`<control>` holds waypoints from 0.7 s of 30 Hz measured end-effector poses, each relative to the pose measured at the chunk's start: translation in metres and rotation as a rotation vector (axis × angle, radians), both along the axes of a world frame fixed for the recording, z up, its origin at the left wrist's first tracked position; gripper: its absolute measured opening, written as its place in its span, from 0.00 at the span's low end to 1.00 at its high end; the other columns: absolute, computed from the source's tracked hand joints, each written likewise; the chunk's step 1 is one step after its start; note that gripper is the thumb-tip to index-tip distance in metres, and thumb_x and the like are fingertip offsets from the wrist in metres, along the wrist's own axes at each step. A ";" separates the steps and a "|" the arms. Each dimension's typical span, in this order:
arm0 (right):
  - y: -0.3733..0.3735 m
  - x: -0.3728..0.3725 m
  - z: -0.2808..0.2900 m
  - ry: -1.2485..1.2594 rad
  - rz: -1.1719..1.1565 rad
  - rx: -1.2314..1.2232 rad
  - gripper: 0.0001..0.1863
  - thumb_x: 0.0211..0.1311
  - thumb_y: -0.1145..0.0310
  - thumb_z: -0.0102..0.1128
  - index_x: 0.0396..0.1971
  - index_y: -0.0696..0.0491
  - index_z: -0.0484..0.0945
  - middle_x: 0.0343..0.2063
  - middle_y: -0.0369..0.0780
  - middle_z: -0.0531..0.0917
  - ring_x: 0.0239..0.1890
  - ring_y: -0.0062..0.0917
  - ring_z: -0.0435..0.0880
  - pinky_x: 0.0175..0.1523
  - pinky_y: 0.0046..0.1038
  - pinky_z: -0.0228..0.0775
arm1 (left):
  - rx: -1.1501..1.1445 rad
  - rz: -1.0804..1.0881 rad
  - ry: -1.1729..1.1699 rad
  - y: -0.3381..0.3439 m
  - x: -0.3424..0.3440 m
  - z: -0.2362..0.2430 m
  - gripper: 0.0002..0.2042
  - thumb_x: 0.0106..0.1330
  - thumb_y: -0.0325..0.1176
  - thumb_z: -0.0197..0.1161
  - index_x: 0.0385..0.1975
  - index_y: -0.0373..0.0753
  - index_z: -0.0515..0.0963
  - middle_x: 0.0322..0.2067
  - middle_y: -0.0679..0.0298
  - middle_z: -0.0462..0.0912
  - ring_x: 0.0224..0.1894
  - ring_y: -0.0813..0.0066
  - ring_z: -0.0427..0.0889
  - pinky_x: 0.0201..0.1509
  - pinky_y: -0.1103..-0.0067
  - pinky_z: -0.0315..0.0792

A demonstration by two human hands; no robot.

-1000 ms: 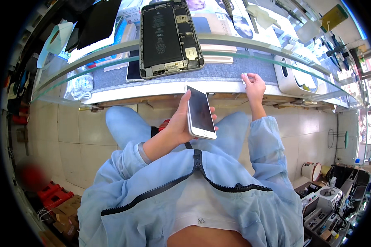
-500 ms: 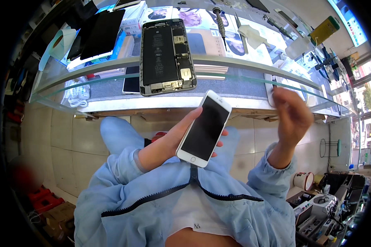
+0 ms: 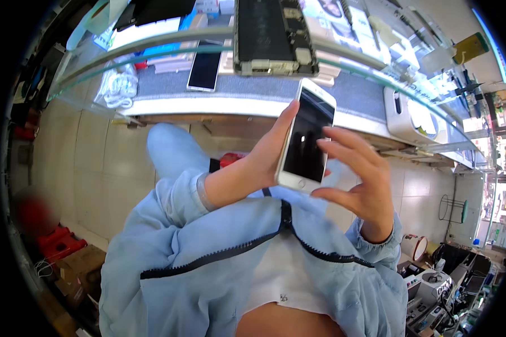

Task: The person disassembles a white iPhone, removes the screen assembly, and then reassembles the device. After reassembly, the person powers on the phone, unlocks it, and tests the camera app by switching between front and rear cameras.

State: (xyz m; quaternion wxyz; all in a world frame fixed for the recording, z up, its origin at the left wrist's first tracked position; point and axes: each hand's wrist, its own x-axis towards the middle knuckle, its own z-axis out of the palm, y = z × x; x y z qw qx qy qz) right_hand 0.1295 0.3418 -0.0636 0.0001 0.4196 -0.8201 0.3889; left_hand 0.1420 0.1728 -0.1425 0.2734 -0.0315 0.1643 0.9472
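Your R hand (image 3: 365, 180) had just come in from well R of the disassembled phone (image 3: 270, 33) (ref.) to the white phone (image 3: 312, 115); its fingers were spread & curved at the display, contact unclear. Your L hand (image 3: 264, 157) gripped the white phone, fingers wrapped round, thumb at the edge. Result: L supported, R had access. Unit position: just on your side of ref.

Surface: ref. lay at the front edge of the glass tabletop (image 3: 152, 54). L of ref., below glass, a dark-screened phone (image 3: 204, 70) rested on a gray mat (image 3: 163, 84), w/ white cables (image 3: 118, 87) farther L; a white bin (image 3: 402, 121) stood R.

Room: tiled floor (image 3: 123, 191) extended your side of ref.; red case (image 3: 62, 241) sat far L.
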 end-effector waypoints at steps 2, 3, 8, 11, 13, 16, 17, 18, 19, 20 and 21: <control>-0.004 0.008 -0.012 -0.051 0.057 0.052 0.27 0.33 0.69 0.72 0.42 0.52 0.77 0.44 0.43 0.77 0.44 0.39 0.76 0.49 0.33 0.69 | 0.043 0.066 -0.128 0.005 0.004 0.001 0.29 0.59 0.62 0.48 0.47 0.41 0.66 0.36 0.61 0.75 0.35 0.72 0.77 0.37 0.71 0.76; -0.003 0.008 -0.012 -0.069 0.058 0.065 0.27 0.33 0.69 0.71 0.42 0.52 0.77 0.44 0.43 0.77 0.43 0.38 0.77 0.47 0.32 0.70 | -0.021 0.088 -0.130 0.005 0.005 0.004 0.29 0.59 0.61 0.49 0.48 0.41 0.65 0.36 0.61 0.74 0.36 0.73 0.77 0.38 0.72 0.76; 0.002 0.001 -0.010 -0.036 0.150 0.114 0.26 0.34 0.71 0.69 0.41 0.53 0.77 0.44 0.44 0.77 0.37 0.37 0.80 0.40 0.29 0.73 | -0.183 0.121 -0.107 0.004 0.010 0.000 0.31 0.61 0.60 0.44 0.54 0.40 0.61 0.44 0.56 0.73 0.41 0.68 0.78 0.41 0.72 0.77; 0.001 0.001 -0.007 0.006 0.181 0.122 0.25 0.34 0.71 0.69 0.40 0.53 0.77 0.43 0.45 0.78 0.36 0.38 0.80 0.39 0.29 0.73 | -0.209 0.132 -0.096 0.004 0.011 0.003 0.31 0.61 0.61 0.44 0.55 0.41 0.59 0.44 0.56 0.73 0.42 0.68 0.77 0.43 0.71 0.76; 0.003 -0.001 -0.005 0.007 0.209 0.132 0.26 0.33 0.73 0.69 0.40 0.55 0.77 0.43 0.45 0.78 0.37 0.38 0.81 0.40 0.28 0.74 | -0.212 0.128 -0.091 0.004 0.013 0.004 0.32 0.61 0.61 0.43 0.55 0.41 0.59 0.45 0.56 0.73 0.43 0.67 0.76 0.45 0.70 0.75; 0.005 0.000 -0.003 0.043 0.218 0.168 0.26 0.32 0.74 0.68 0.40 0.55 0.78 0.43 0.45 0.79 0.37 0.37 0.81 0.40 0.28 0.74 | -0.204 0.111 -0.077 0.004 0.015 0.004 0.33 0.61 0.62 0.43 0.56 0.41 0.57 0.46 0.56 0.71 0.46 0.65 0.75 0.49 0.69 0.73; 0.006 0.002 -0.003 0.060 0.214 0.183 0.26 0.31 0.75 0.68 0.40 0.55 0.78 0.43 0.45 0.79 0.37 0.36 0.81 0.39 0.28 0.75 | -0.179 0.102 -0.088 0.004 0.016 0.007 0.33 0.61 0.62 0.42 0.57 0.41 0.57 0.48 0.56 0.70 0.46 0.64 0.74 0.50 0.69 0.72; 0.006 0.004 -0.005 0.095 0.196 0.179 0.25 0.32 0.74 0.66 0.40 0.54 0.77 0.42 0.44 0.79 0.33 0.35 0.81 0.36 0.27 0.74 | -0.193 0.109 -0.084 0.005 0.016 0.008 0.33 0.61 0.62 0.41 0.57 0.42 0.57 0.48 0.56 0.70 0.46 0.64 0.74 0.49 0.69 0.72; 0.005 0.006 -0.008 0.130 0.178 0.176 0.25 0.32 0.74 0.65 0.40 0.53 0.77 0.41 0.43 0.79 0.30 0.33 0.81 0.33 0.26 0.74 | -0.207 0.116 -0.081 0.005 0.017 0.008 0.33 0.62 0.62 0.41 0.57 0.42 0.57 0.48 0.56 0.70 0.46 0.65 0.74 0.49 0.69 0.72; 0.005 0.008 -0.009 0.165 0.159 0.172 0.24 0.32 0.74 0.64 0.39 0.52 0.77 0.41 0.42 0.79 0.26 0.32 0.80 0.30 0.26 0.73 | -0.220 0.122 -0.077 0.006 0.017 0.009 0.33 0.62 0.62 0.41 0.57 0.42 0.57 0.48 0.57 0.70 0.46 0.65 0.74 0.49 0.69 0.72; 0.005 0.009 -0.009 0.202 0.166 0.181 0.26 0.31 0.75 0.63 0.40 0.52 0.76 0.40 0.43 0.80 0.27 0.30 0.81 0.29 0.25 0.73 | -0.226 0.125 -0.079 0.006 0.018 0.010 0.33 0.62 0.62 0.41 0.57 0.42 0.57 0.48 0.57 0.70 0.47 0.65 0.73 0.49 0.69 0.72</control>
